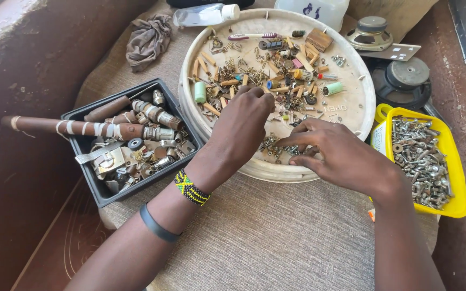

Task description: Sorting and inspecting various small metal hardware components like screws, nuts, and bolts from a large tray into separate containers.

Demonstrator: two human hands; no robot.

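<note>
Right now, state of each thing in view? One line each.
round white lid: upside down, used as tray, strewn with small parts
black tray: full of metal fittings, a taped rod sticks out
yellow tray: full of screws and bolts
clear bottle: lying on its side, capped
grey rag: crumpled
left hand: fingers curled among small parts
right hand: fingertips on small screws

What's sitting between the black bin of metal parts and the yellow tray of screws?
In the head view, the round white lid strewn with small parts lies between black bin and yellow tray, with both hands over it.
</note>
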